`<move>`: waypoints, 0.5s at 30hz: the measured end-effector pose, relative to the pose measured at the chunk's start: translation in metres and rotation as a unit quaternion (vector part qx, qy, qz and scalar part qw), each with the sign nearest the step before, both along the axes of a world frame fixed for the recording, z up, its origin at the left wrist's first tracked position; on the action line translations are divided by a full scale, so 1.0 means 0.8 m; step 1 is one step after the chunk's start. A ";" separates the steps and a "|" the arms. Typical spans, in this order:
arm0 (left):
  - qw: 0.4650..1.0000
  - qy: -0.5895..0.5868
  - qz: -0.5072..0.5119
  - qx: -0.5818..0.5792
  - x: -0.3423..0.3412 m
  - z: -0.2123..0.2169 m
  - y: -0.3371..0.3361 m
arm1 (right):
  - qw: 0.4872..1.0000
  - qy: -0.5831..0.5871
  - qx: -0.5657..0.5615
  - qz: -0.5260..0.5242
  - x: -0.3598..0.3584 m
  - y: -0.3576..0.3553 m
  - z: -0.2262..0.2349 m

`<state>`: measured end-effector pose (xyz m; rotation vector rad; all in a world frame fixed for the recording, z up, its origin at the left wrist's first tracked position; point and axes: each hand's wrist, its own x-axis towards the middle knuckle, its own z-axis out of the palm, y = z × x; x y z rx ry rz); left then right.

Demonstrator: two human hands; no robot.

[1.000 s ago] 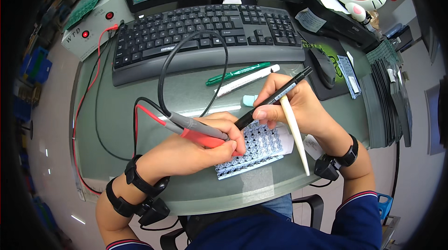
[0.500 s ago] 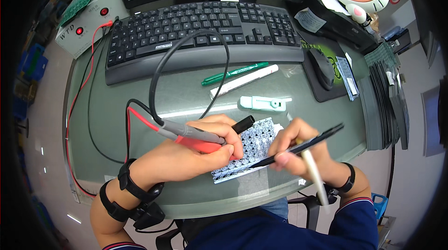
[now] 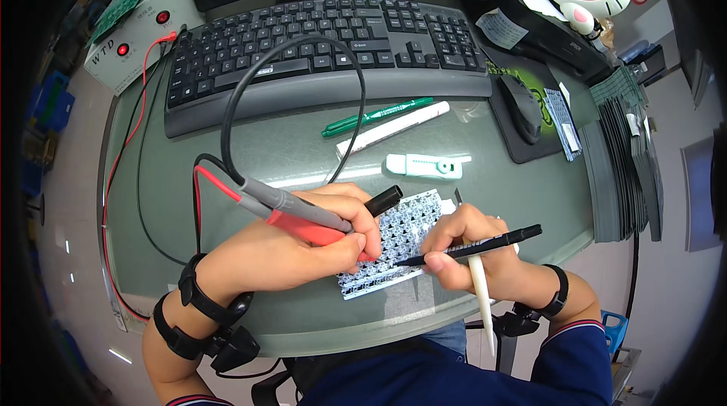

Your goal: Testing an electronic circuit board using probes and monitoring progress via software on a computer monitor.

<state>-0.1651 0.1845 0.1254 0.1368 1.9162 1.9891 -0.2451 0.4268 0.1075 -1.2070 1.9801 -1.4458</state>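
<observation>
My left hand (image 3: 291,254) is closed around a grey test probe (image 3: 303,205) and a red test probe (image 3: 314,232), whose tips go down to a white circuit board (image 3: 415,220) with rows of small dark marks. A black pen cap (image 3: 385,200) sticks out past the same fingers. My right hand (image 3: 496,273) pinches a black marker pen (image 3: 509,240), its uncapped tip over the board close to the left fingers. Through that hand also runs a slim white stick (image 3: 482,307), pointing down toward the table's front edge. The fingers hide part of the board.
Behind the board lie a mint-green cutter (image 3: 425,167), a white marker (image 3: 394,129) and a green marker (image 3: 379,116). A keyboard (image 3: 326,84) spans the back, with a mouse (image 3: 519,109) right of it. Probe cables loop from a white box (image 3: 142,36) at left.
My right hand has moved left, bringing the pen tip further over the board, with the pen lying flatter. The white stick has swung more upright. My left hand keeps its hold on the probes.
</observation>
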 end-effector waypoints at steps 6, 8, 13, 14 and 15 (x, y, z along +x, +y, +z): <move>1.000 0.006 0.000 -0.005 0.000 0.002 0.000 | 1.000 0.010 -0.010 -0.005 0.000 -0.001 -0.001; 1.000 0.010 0.001 -0.007 0.000 0.001 -0.001 | 1.000 0.011 -0.006 0.002 -0.002 0.001 -0.001; 1.000 0.012 0.000 -0.005 -0.001 -0.001 -0.001 | 1.000 0.013 -0.001 0.010 -0.001 -0.001 0.001; 1.000 0.015 -0.002 -0.008 -0.001 -0.001 -0.001 | 1.000 0.020 -0.002 0.000 -0.002 0.000 -0.001; 1.000 0.015 -0.003 -0.008 -0.001 0.000 -0.001 | 1.000 0.028 -0.002 -0.010 -0.002 0.000 -0.001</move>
